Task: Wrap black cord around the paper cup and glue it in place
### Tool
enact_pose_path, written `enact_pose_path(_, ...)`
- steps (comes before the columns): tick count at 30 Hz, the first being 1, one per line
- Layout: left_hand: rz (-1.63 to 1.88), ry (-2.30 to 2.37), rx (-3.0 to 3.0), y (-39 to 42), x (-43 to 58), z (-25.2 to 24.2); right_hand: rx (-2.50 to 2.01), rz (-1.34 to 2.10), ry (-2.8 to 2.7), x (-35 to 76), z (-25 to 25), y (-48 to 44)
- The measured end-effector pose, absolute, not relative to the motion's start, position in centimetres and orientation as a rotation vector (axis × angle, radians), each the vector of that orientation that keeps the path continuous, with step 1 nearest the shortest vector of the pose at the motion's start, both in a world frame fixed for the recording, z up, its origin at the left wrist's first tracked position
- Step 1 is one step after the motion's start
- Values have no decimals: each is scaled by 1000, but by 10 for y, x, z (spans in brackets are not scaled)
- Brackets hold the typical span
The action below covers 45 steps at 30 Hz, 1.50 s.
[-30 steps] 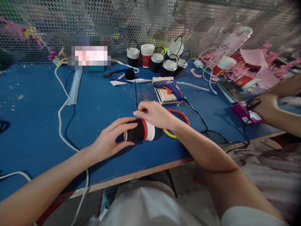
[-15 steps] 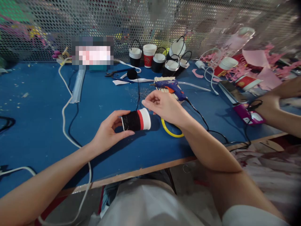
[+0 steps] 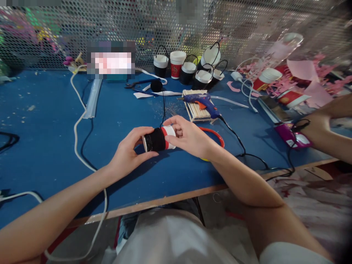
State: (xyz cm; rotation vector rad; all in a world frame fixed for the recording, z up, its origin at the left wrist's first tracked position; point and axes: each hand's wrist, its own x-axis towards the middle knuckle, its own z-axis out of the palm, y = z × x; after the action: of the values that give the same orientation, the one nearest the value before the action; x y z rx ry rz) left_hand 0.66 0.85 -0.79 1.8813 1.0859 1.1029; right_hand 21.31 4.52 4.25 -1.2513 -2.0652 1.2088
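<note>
A paper cup lies on its side just over the blue table, wrapped in black cord over most of its length, with a red and white band near the rim. My left hand grips its base end between thumb and fingers. Around the white rim end, my right hand has its fingers and thumb closed. The black cord runs up from the cup to a small black ball of cord. Beyond my right hand a blue glue gun rests on a stand of wooden sticks.
Several black-wrapped cups with cord handles stand along the mesh screen. Pliers lie behind the ball. Red and yellow rings sit under my right wrist. A white cable crosses at left. Another person's arm is at right.
My right hand has come down from above the cup onto its rim end and closed around it. My left hand keeps its hold on the base end.
</note>
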Motion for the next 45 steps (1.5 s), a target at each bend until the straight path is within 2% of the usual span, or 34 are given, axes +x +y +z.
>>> enact_pose_path(15,1081,1135,2041,9,5,-6,-1279,1090,-2061,211,36,41)
enact_pose_path(23,1091,1102,1741,10,9,-4,-1229,1120,-2077,213,42,39)
enact_pose_path(38,1134,1084,2055,11,6,-3,-1071,1307,-1875,219,43,43)
enact_pose_path(45,933,996,1485,14,9,4,-1059,1179,-1943,217,48,35)
